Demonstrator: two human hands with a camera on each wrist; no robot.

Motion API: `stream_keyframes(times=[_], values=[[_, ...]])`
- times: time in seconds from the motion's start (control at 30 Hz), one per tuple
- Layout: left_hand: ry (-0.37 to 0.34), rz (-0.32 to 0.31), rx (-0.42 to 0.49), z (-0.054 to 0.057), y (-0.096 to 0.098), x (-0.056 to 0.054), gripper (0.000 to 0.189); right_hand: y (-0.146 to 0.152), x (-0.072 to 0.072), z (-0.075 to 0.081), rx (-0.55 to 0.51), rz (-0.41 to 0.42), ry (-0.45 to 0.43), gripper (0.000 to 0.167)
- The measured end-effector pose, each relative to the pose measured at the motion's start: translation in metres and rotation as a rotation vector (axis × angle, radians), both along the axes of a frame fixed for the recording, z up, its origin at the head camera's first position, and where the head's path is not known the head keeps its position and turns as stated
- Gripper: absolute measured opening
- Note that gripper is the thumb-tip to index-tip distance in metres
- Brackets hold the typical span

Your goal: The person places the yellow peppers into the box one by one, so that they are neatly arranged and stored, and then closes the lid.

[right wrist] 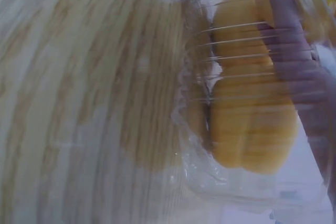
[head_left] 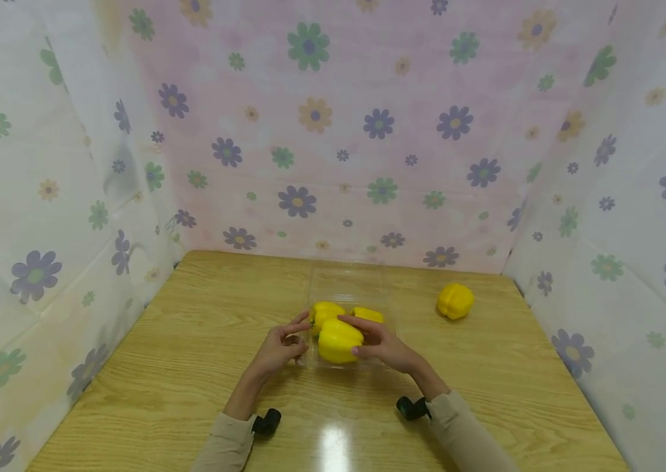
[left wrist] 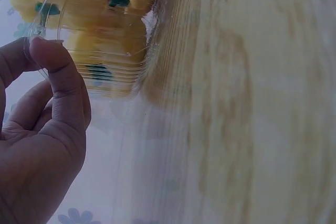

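Note:
A clear plastic clamshell box [head_left: 349,278] stands open on the table, its lid tipped back toward the far side. Inside, one yellow bell pepper [head_left: 327,309] sits at the left and another bell pepper [head_left: 368,314] at the right. My right hand [head_left: 389,345] grips a third bell pepper [head_left: 339,342] at the front of the box, fingers over its top and thumb low on its side. With thumb and forefinger my left hand [left wrist: 52,108] pinches the box's left rim. Green stems [left wrist: 100,72] show through the ribbed wall in the left wrist view.
Apart from the box, a single yellow bell pepper [head_left: 455,301] lies on the wooden table [head_left: 203,314] toward the back right. Flower-patterned cloth [head_left: 333,131] hangs behind the table and along both sides. A dark wrist camera [head_left: 267,423] sits by the left sleeve.

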State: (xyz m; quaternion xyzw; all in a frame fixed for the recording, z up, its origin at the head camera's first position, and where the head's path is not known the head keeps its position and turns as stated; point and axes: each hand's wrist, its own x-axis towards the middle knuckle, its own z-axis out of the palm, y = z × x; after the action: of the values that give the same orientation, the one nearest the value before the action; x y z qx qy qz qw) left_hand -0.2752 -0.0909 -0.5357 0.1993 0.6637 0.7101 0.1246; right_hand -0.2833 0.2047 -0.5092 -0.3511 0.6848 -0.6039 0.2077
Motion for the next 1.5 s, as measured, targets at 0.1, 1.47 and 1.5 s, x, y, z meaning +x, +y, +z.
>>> stream_keyframes(times=[0.1, 1.47, 1.5], values=[[0.0, 0.003, -0.007, 0.0, 0.001, -0.001, 0.054, -0.002, -0.002, -0.001, 0.007, 0.005, -0.006, 0.067], [-0.027, 0.011, -0.039, 0.002, 0.001, 0.001, 0.054, -0.008, -0.002, -0.01, 0.075, -0.013, 0.087, 0.062], [-0.023, 0.008, -0.038, 0.002, 0.001, 0.001, 0.054, -0.007, -0.002, -0.01, 0.084, -0.015, 0.097, 0.062]])
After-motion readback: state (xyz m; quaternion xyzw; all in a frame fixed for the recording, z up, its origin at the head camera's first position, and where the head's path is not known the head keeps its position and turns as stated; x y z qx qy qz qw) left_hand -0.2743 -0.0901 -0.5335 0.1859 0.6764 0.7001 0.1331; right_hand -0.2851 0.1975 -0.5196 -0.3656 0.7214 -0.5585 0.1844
